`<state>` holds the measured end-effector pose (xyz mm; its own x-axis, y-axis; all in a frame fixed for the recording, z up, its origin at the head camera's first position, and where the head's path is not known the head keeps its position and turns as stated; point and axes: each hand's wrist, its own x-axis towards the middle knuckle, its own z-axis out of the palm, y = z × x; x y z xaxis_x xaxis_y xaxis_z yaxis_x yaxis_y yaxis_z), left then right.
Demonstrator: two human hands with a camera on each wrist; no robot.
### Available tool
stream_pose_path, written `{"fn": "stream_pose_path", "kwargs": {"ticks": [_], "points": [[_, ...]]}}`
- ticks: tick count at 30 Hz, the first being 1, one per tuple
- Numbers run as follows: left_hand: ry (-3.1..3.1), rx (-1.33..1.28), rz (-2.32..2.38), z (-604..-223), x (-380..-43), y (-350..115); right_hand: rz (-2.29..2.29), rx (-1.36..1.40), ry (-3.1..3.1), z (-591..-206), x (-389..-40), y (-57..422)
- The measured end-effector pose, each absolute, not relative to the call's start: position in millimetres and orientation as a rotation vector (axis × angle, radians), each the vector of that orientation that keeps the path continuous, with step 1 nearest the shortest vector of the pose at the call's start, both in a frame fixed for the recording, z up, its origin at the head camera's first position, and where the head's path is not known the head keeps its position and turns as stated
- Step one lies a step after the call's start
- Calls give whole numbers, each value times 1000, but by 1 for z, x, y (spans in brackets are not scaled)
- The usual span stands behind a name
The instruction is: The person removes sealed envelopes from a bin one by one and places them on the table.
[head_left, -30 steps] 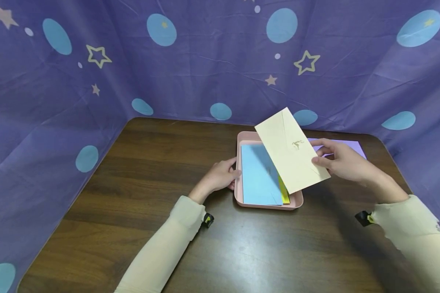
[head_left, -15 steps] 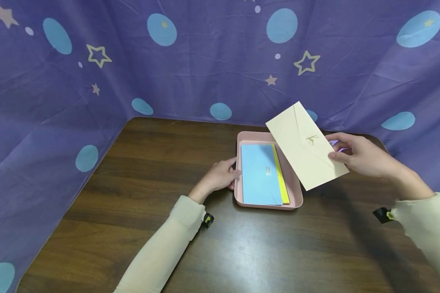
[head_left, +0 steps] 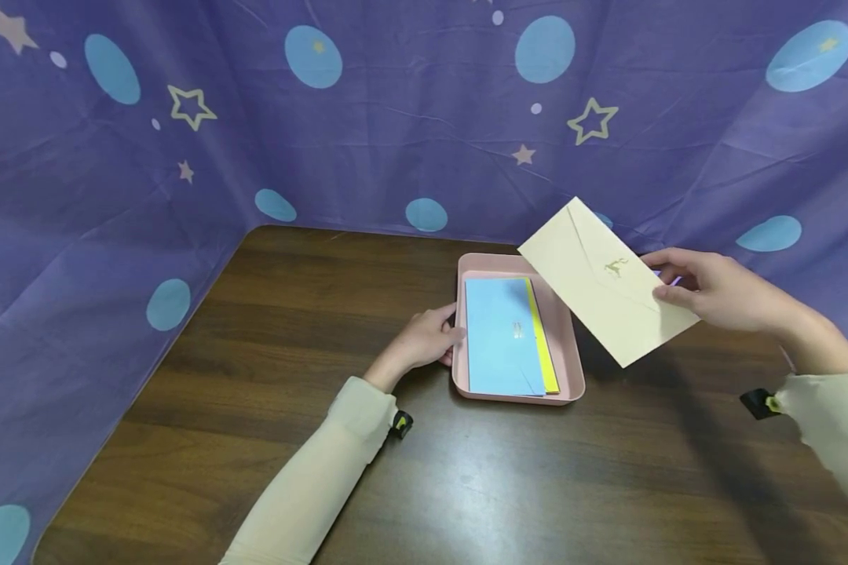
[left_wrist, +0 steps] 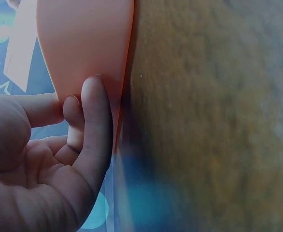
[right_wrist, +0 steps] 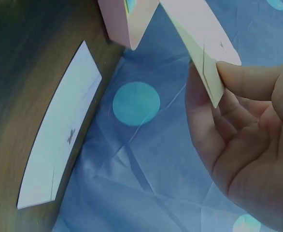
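In the head view my right hand (head_left: pixel 724 289) pinches a cream envelope (head_left: pixel 604 278) with a gold emblem, held tilted above the table. The right wrist view shows thumb and fingers on either side of the cream envelope (right_wrist: pixel 199 34) near one end. My left hand (head_left: pixel 424 339) holds the left side of a pink tray (head_left: pixel 572 384), thumb at the rim; in the left wrist view its fingers (left_wrist: pixel 95 111) lie along the outer wall of the tray (left_wrist: pixel 86 38). Inside the tray, a light blue envelope (head_left: pixel 502 337) overlaps a yellow one (head_left: pixel 546 353).
Another envelope (right_wrist: pixel 59 130), pale with a dark emblem, lies on the table in the right wrist view; in the head view my right hand and the cream envelope hide most of it. A purple patterned curtain (head_left: pixel 367 141) hangs behind the wooden table (head_left: pixel 311 314).
My right hand has moved right with the cream envelope, from over the tray to mostly beside it, uncovering the blue and yellow envelopes. The left hand and tray have stayed put.
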<state>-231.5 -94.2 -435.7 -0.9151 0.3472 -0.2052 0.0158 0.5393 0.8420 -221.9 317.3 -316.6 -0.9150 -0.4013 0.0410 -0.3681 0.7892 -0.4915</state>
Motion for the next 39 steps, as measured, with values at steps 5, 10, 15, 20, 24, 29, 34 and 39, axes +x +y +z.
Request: {"fn": "stream_pose_path", "kwargs": {"ticks": [5,10,15,20,24,29,34,39], "points": [[2448,300,1306,-437,-232,-95,-700,-656,2939,-315,-224,327],[2450,296,1307,-438,-232,-95,-616,-647,2954,-313,-227,338],[2448,293,1313,-438,-232,-95,-581,-567,2947,-313,-232,348],[2447,289,1314,-438,-232,-95,-558,-499,2941,-313,-235,359],[2441,292,1317,-437,-231,-95,-511,-460,2920,-312,-238,369],[2440,297,1317,-436,-231,-95,-431,-495,2915,-312,-242,379],[2438,295,1320,-437,-231,-96,-351,-530,2911,-314,-245,387],[2441,301,1311,-436,-231,-96,-279,-527,2884,-315,-249,394]]}}
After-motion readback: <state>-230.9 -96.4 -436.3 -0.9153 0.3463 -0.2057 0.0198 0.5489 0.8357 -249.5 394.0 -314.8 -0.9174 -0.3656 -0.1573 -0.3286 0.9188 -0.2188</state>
